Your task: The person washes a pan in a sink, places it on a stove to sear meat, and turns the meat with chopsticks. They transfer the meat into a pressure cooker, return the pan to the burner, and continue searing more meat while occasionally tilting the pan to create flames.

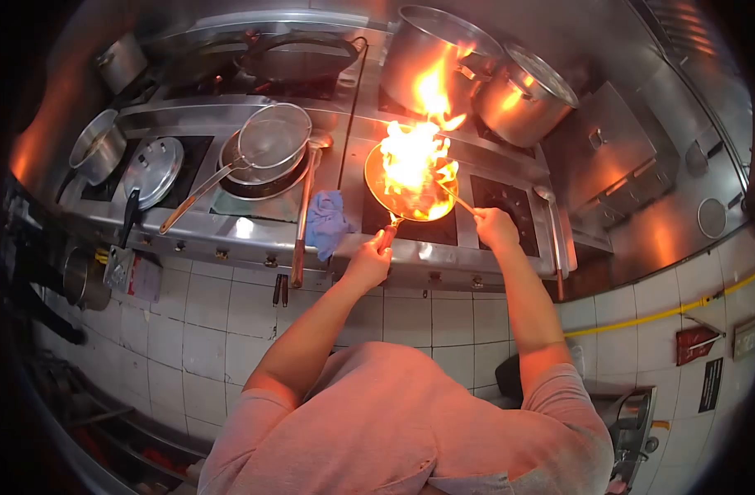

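A frying pan (374, 191) sits over a front burner of the steel stove, with tall flames (415, 161) rising out of it. My left hand (369, 262) is closed round the pan's handle (388, 236). In my right hand (497, 228) is a thin utensil with a wooden-looking handle (462, 201); its far end goes into the flames and cannot be made out. The fire hides what lies in the pan. A crumpled blue cloth (326, 221) lies at the stove front, left of my left hand.
Two big steel pots (522, 99) stand behind the flames. On the left are a strainer (274, 136) over a pan, a lidded pan (153, 173) and a saucepan (99, 148). Long ladles (305, 219) lie either side. A yellow hose (641, 320) runs along the right wall.
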Motion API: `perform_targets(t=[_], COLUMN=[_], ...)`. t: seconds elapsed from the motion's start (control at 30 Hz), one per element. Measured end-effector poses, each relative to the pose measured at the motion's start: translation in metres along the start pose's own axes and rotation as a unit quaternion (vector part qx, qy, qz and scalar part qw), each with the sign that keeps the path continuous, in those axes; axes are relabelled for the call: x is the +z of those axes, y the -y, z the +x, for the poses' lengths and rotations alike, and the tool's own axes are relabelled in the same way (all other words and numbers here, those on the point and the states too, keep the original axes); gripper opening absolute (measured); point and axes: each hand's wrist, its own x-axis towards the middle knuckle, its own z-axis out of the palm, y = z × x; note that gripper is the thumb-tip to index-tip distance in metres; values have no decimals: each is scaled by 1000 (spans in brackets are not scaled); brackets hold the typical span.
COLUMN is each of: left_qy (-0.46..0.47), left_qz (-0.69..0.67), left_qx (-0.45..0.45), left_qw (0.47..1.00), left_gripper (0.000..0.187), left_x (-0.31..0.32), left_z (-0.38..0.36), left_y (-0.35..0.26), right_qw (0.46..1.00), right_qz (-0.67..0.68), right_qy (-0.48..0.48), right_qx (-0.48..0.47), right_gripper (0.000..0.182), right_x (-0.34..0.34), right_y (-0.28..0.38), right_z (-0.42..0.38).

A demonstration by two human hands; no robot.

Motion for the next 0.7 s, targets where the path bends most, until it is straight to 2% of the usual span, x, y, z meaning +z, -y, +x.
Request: perform_targets(t=[0.03,0.1,0.17,0.2,0.23,0.3,0.37,0.47,0.5,0.57,0.63,0.7], left_qy=[-8,11,14,16,-3,-23,16,15,18,23,31,57], left_qz=[22,26,-20,-18,15,50,-34,-44,-41,-60,-77,-180], left_qx=[23,-8,-75,-73,-32,10,-78,-62,-59,-63,-53,-96], left_qw=[999,1000,997,997,999,998,996,997,997,996,995,977], left_gripper=[60,60,55,55,55,55,56,58,58,59,59,46], left_x=[3,-3,-5,0,7,2,-9,-10,-10,-8,-10,-13], left_z=[4,-9,-18,-10,4,3,-22,-24,-24,-21,-19,-20], left_y=[6,-20,-35,-19,11,12,-33,-37,-36,-28,-22,-20], right_qw=[1000,995,977,978,980,982,973,968,969,972,976,980], right_qz=[18,-62,-158,-156,-158,-157,-210,-226,-224,-215,-203,-190], right_qy=[-13,10,-4,-6,15,36,50,89,86,16,31,27], right_qx=[-7,-71,-140,-138,-118,-99,-76,-61,-57,-97,-72,-45], right_gripper=[22,28,27,27,25,24,22,21,21,19,19,27], right_x=[-7,-6,18,19,15,12,10,-2,0,8,14,16], right_y=[16,43,64,80,98,117,120,112,105,93,88,83], right_z=[-11,-15,-15,-19,-24,-29,-31,-31,-32,-34,-33,-39])
